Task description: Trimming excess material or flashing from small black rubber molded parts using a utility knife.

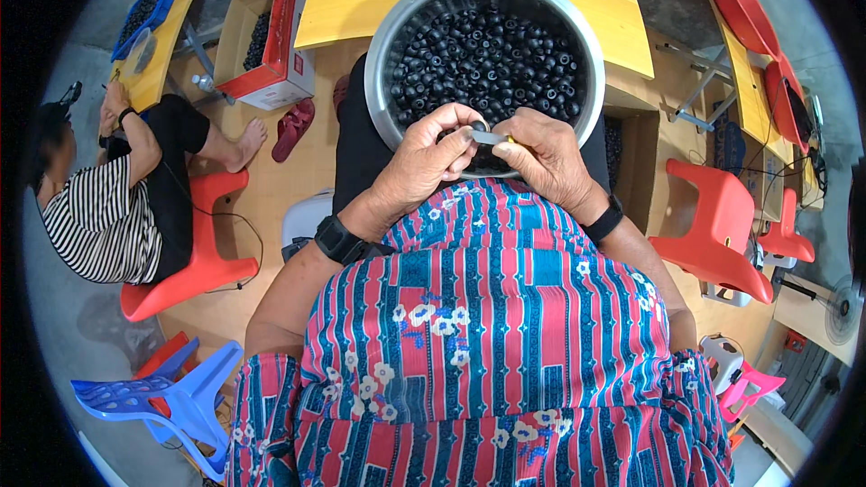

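A wide metal basin point(383, 54) sits at my lap, against the table's near edge, with many small round black pieces point(492, 54) inside; several show a pale hole. Above its near rim my left hand point(431, 149) pinches one small black piece point(448, 134) between thumb and fingers, which partly cover it. My right hand point(546, 151) is closed round a small knife point(488, 137). A short grey blade and a bit of yellow handle show; the blade points left and meets the piece at my left fingertips.
A yellow table point(352, 0) stands ahead. To the left a co-worker sits on a red stool point(212, 216), near a cardboard box point(287, 72) and a blue tray point(171, 0). Red basins point(744, 9) and a red stool point(713, 212) are at right. Blue chair point(194, 397) at lower left.
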Action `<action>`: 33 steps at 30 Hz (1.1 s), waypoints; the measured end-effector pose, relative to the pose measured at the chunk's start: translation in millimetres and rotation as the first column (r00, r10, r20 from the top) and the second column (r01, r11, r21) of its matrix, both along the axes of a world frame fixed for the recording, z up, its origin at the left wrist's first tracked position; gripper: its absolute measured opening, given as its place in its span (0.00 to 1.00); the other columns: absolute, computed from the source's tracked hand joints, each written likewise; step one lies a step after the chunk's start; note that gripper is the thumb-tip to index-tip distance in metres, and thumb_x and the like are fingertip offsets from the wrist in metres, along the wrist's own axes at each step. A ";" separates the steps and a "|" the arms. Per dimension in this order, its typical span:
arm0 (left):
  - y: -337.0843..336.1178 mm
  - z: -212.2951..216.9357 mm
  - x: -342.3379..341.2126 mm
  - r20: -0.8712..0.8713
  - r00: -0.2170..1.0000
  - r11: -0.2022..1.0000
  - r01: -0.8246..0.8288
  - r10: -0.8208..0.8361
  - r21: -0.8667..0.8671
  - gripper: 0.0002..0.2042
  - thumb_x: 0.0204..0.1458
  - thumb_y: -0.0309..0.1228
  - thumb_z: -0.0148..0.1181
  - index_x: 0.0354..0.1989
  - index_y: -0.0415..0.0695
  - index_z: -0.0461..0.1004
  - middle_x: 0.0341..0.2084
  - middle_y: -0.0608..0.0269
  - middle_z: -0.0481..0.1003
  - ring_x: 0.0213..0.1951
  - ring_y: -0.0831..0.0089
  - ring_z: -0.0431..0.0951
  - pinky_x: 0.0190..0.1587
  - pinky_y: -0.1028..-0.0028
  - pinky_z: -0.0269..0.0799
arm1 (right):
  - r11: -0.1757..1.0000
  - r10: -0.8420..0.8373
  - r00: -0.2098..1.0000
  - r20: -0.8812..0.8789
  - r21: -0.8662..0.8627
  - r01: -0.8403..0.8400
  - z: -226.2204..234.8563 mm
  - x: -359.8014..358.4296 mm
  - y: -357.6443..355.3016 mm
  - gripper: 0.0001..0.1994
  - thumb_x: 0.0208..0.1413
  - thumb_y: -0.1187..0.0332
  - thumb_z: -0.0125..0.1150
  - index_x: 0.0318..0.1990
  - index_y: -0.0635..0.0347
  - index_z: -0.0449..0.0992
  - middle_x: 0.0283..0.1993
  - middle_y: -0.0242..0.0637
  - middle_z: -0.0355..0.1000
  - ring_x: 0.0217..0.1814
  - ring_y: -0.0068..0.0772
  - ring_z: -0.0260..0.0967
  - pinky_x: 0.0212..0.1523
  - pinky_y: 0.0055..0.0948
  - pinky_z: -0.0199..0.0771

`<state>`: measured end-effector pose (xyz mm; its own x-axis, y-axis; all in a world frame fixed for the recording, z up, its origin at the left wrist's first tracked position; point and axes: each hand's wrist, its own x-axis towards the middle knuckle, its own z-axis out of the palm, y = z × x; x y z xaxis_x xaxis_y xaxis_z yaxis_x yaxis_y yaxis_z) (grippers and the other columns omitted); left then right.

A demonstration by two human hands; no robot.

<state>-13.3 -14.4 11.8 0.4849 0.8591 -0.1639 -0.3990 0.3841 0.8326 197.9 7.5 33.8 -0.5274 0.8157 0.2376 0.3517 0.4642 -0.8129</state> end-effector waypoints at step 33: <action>0.9 -3.3 -1.3 -0.032 0.999 0.999 0.035 -0.034 0.038 0.10 0.66 0.33 0.47 0.48 0.40 0.67 0.26 0.71 0.65 0.23 0.87 0.60 0.22 0.86 0.54 | 0.991 -0.023 0.993 0.116 0.137 0.007 0.8 -0.5 -0.2 0.11 0.54 0.60 0.64 0.35 0.58 0.78 0.28 0.40 0.70 0.31 0.45 0.71 0.32 0.39 0.71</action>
<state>-14.6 -13.5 8.4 0.5097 0.8477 -0.1471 -0.3591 0.3650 0.8589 197.4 7.2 34.6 -0.5458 0.7883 0.2841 0.4487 0.5613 -0.6954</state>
